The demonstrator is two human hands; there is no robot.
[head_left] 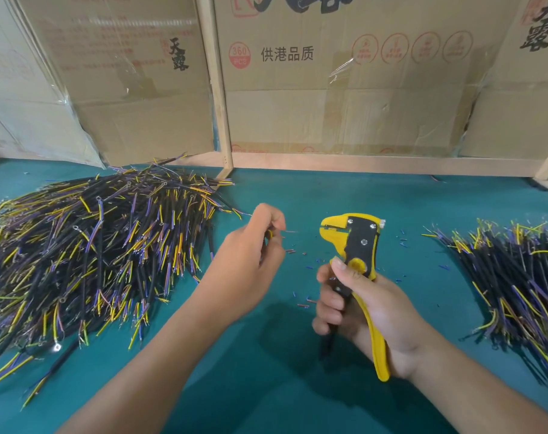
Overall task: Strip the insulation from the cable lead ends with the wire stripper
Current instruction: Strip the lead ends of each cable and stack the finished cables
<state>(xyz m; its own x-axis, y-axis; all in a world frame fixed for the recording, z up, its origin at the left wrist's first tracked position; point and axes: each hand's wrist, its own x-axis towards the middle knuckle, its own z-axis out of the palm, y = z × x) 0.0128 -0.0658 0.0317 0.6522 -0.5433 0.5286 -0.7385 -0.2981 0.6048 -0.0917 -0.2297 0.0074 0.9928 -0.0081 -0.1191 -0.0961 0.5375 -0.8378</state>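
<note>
1. My right hand (357, 305) holds the wire stripper (358, 261) upright over the green table (297, 386). The fingers are curled round its yellow and black handles, and the thumb lies on the yellow part near the pivot.
2. The head of the stripper points to the left, toward my other hand. I cannot tell if its jaws are fully pressed together.
3. My left hand (250, 261) is lifted a little to the left of the tool. Its fingers are curled and pinch a cable lead (271, 236). A thin bare end sticks out to the right, near the stripper head but apart from it.
4. A big pile of cables (87, 252) with yellow, blue and brown leads lies on the left of the table.
5. A smaller pile (514, 277) lies on the right.
6. Small pieces of cut insulation (304, 303) are scattered on the table between the hands.
7. Cardboard boxes (344, 89) stand behind the table.
</note>
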